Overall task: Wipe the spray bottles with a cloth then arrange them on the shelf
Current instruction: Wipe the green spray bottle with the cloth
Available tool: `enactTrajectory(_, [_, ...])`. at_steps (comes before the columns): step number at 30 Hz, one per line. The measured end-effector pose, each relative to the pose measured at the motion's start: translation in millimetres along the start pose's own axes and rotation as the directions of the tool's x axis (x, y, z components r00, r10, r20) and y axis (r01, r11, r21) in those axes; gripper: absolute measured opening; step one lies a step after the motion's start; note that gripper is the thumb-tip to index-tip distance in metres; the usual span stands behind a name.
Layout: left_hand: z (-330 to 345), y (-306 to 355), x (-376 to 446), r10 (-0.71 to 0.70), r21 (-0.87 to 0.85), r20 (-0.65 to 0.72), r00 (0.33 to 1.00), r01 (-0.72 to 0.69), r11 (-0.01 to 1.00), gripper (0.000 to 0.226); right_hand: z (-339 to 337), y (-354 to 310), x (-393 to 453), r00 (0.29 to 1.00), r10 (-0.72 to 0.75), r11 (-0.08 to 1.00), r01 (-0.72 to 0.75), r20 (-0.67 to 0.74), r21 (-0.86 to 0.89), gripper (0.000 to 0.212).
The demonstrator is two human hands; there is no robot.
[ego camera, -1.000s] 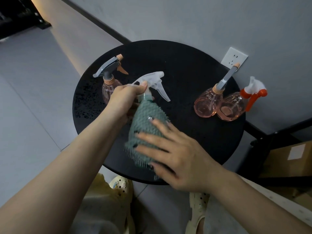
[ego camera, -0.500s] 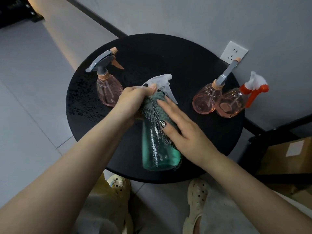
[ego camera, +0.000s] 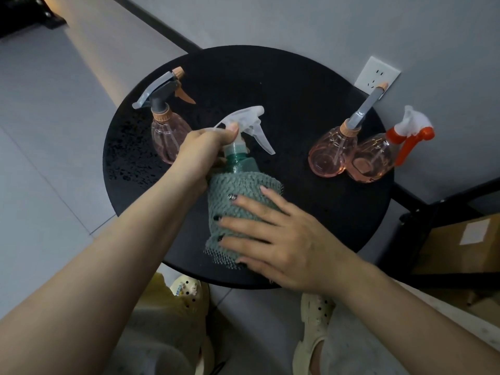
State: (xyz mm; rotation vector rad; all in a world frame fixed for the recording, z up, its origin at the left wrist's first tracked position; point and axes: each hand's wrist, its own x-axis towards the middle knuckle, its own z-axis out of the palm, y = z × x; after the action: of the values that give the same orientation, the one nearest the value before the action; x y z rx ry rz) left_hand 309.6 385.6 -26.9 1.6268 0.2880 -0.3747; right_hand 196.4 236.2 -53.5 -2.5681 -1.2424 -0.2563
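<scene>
the teal spray bottle [ego camera: 238, 162] is leaning over the counter [ego camera: 297, 109], long axis running near to far, clear nozzle pointing right. left hand [ego camera: 201, 152] is gripping its neck. right hand [ego camera: 281, 239], fingers [ego camera: 243, 220] spread straight, is pressing the green cloth [ego camera: 238, 201], which is hiding the bottle's body.
</scene>
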Motion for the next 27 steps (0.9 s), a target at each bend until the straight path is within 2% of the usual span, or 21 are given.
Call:
enactTrajectory(2, [2.8,-1.8,0.3,0.013,-0.001,0.030,0.999,-0.013,1.000,0.023,-0.8,3.5,1.2,0.987,0.157,0.982,-0.152,-0.036,0.109,0.037])
enactTrajectory(3, [4.7,-2.1,-0.6,0.009,0.001,0.050,0.999,-0.009,1.000,0.026,-1.8,5.7,2.0,0.965,0.257,0.949,-0.243,-0.044,0.203,0.039])
enactTrajectory(5, [8.5,-3.6,-2.2,0.016,-0.023,0.083,0.996,-0.014,1.000,0.032,-4.0,8.9,4.2,0.904,0.428,0.831,-0.390,-0.008,0.396,0.045])
enactTrajectory(8, [12.7,-4.9,-1.9,0.029,-0.075,0.105,0.994,-0.021,0.997,0.023,-5.9,10.5,8.4,0.818,0.571,0.636,-0.492,0.066,0.595,0.052])
enactTrajectory(10, [13.3,-5.0,-2.3,0.043,-0.079,0.099,0.994,-0.036,0.996,0.020,-6.6,10.4,9.0,0.794,0.602,0.585,-0.513,0.088,0.629,0.055])
enactTrajectory(13, [12.4,-4.5,-2.9,0.054,-0.110,0.080,0.995,-0.045,0.993,0.023,-5.8,5.8,7.7,0.843,0.534,0.672,-0.470,0.067,0.572,0.056])
enactTrajectory(15, [8.3,-0.5,-4.3,0.033,-0.082,0.047,0.998,-0.029,0.996,0.027,-4.5,1.6,6.2,0.894,0.447,0.816,-0.402,-0.013,0.414,0.053])
enactTrajectory(17, [3.1,3.1,-3.0,0.029,-0.075,0.026,0.999,-0.027,0.997,0.023,-2.2,-1.6,5.1,0.960,0.271,0.949,-0.253,-0.074,0.188,0.045])
enactTrajectory(19, [0.2,6.2,-2.4,0.036,-0.064,0.009,0.999,-0.035,0.997,0.024,2.2,-3.7,3.4,0.997,0.071,0.997,-0.071,-0.025,0.019,0.040])
enactTrajectory(21, [-0.7,5.0,-1.7,0.037,-0.008,-0.004,0.999,-0.037,0.999,0.030,4.7,-3.5,1.9,0.999,-0.024,0.999,0.025,0.024,-0.044,0.037])
enactTrajectory(23, [0.2,5.0,-2.2,0.040,0.007,0.012,0.999,-0.040,0.999,0.029,4.7,-0.9,1.5,1.000,0.009,0.999,-0.008,0.021,-0.049,0.036])
enactTrajectory(25, [1.9,5.2,-3.4,0.035,-0.005,0.025,0.999,-0.035,0.999,0.025,2.1,2.4,2.4,0.988,0.156,0.987,-0.155,-0.003,0.048,0.040])
enactTrajectory(27, [2.8,3.8,-4.6,0.028,-0.003,0.048,0.998,-0.028,1.000,0.025,-1.7,6.4,3.8,0.947,0.320,0.928,-0.308,-0.026,0.209,0.048])
